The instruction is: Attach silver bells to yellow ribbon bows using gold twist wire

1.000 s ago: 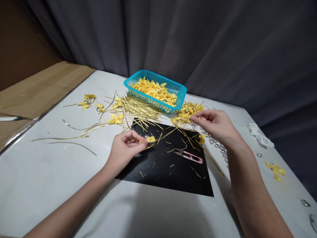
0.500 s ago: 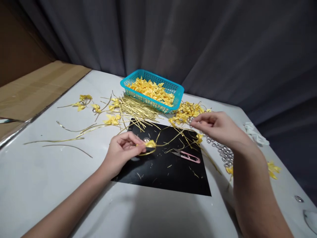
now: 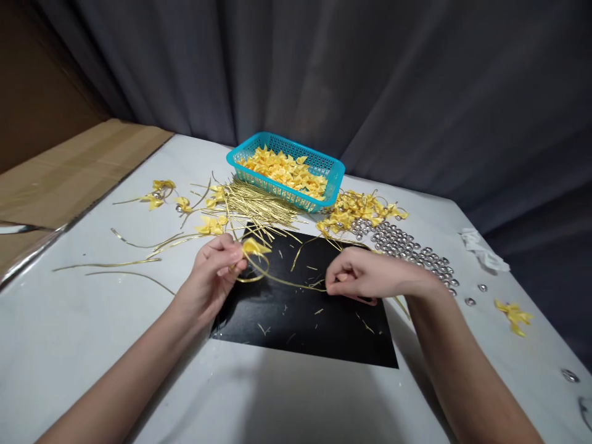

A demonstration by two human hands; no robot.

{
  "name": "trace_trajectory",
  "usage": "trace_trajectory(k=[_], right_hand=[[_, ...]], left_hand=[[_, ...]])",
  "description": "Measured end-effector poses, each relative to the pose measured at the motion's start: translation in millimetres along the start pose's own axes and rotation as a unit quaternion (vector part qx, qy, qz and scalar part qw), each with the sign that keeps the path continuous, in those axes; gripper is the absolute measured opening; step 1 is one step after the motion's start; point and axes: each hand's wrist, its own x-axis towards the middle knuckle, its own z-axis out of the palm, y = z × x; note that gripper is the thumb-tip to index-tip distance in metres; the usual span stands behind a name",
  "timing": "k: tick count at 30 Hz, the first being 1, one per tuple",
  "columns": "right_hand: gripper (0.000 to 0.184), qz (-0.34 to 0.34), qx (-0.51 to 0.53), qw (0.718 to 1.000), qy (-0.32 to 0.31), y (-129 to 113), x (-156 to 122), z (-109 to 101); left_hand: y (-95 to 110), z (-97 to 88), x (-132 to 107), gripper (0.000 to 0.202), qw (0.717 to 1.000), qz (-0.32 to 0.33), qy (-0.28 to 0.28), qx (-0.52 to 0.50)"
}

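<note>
My left hand [image 3: 217, 268] is closed in a pinch on a yellow ribbon flower [image 3: 255, 248] over the left part of a black mat [image 3: 296, 320]. A gold cord [image 3: 291, 283] loops below the flower and runs right to my right hand [image 3: 356, 272]. That hand's fingers are closed on the cord's far end, above the mat. Beneath my right hand, pink-handled thread snips [image 3: 367, 300] show only in part. Whether my left fingers also hold a bead is hidden.
A blue basket [image 3: 340, 185] of yellow ribbon pieces stands at the back, with a gold cord bundle [image 3: 259, 203] before it. Finished-looking yellow flowers [image 3: 356, 209] and silver beads [image 3: 402, 240] lie to the right. Cardboard [image 3: 83, 148] borders the left side.
My right hand has come left and down from beside the bead pile to the mat, drawing the cord out. My left hand has risen slightly and tilted the flower.
</note>
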Motion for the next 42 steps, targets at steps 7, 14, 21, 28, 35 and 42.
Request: trace_trajectory(k=[7,14,21,28,35,42], right_hand=[[0.022,-0.005,-0.027,0.937,0.348,-1,29,1],[0.025,-0.049,0.019,0.857,0.513,-10,11,1],[0.019,0.024,-0.109,0.964,0.24,-9,-12,-4],[0.018,-0.124,-0.104,0.986,-0.036,-37,-49,12],[0.022,-0.159,0.126,0.835,0.512,-27,-45,-1],[0.025,-0.061,0.015,0.857,0.512,18,23,-18]], left_hand=[[-7,0.1,-17,0.017,0.931,-0.061,-0.288,0.217],[-27,2.6,-17,0.007,0.875,-0.086,-0.299,0.37],[-17,-2.8,-2,0.018,0.984,-0.022,-0.128,0.124],[-15,-9.5,12,0.015,0.976,0.104,0.039,0.189],[-20,-3.1,-1,0.015,0.944,-0.019,-0.146,0.295],[-17,-3.8,-5,0.022,0.961,-0.098,-0.224,0.127]])
